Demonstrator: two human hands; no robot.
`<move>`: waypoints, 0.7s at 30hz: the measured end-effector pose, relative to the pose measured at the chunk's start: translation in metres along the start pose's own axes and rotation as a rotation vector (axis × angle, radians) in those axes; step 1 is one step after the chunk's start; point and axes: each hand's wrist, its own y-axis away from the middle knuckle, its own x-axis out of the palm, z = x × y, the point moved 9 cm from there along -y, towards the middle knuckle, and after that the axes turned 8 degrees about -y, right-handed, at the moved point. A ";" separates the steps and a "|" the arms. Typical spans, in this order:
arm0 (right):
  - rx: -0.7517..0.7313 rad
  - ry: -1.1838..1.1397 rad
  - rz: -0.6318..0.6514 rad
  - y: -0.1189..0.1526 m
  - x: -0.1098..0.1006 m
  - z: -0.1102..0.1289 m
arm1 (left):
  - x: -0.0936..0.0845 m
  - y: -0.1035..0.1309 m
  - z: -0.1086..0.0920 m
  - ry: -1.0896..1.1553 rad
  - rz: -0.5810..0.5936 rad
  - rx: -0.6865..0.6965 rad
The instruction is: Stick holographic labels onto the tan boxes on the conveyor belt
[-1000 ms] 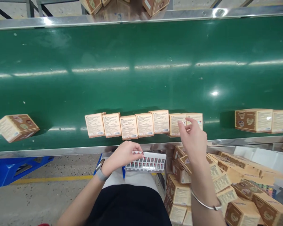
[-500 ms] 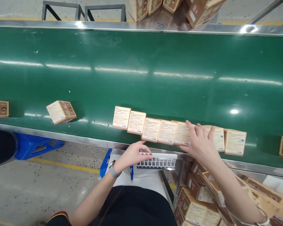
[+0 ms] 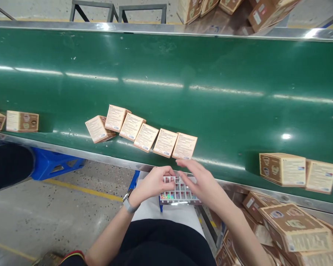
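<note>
A white gridded tray [image 3: 180, 195] with small shiny pieces in its cells lies over my lap, at the near edge of the green belt. My left hand [image 3: 155, 181], with a watch on the wrist, has its fingers closed on the tray's left end. Over the tray's right part is my right hand [image 3: 198, 181], its thumb and fingers apart. Just beyond my hands, a slanted row of cream boxes [image 3: 164, 142] stands on the belt, and a tilted box [image 3: 98, 129] touches its left end.
The green belt [image 3: 155, 59] runs across the view. Two boxes [image 3: 293, 170] stand on it at the right, others [image 3: 22, 121] at the far left. Many brown boxes [image 3: 296, 225] are piled at the lower right. A blue stool [image 3: 55, 162] is at the left.
My right hand has let go of the row of boxes and moved left to the tray. The row has shifted left against the tilted box, while two boxes stand apart at the right.
</note>
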 end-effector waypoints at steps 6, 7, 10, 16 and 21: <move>0.056 -0.073 0.011 0.019 0.008 0.007 | -0.004 0.006 -0.002 0.080 0.060 0.025; 0.050 -0.071 -0.006 0.020 0.008 0.009 | -0.006 0.007 -0.002 0.074 0.066 0.030; 0.012 -0.045 -0.056 0.022 0.010 0.016 | -0.009 0.009 0.000 0.039 0.089 0.037; -0.080 0.111 -0.190 0.028 0.015 0.034 | -0.017 0.008 0.004 -0.055 0.082 0.045; -0.036 0.059 -0.341 0.035 0.013 0.033 | -0.023 0.005 0.008 -0.029 0.065 0.025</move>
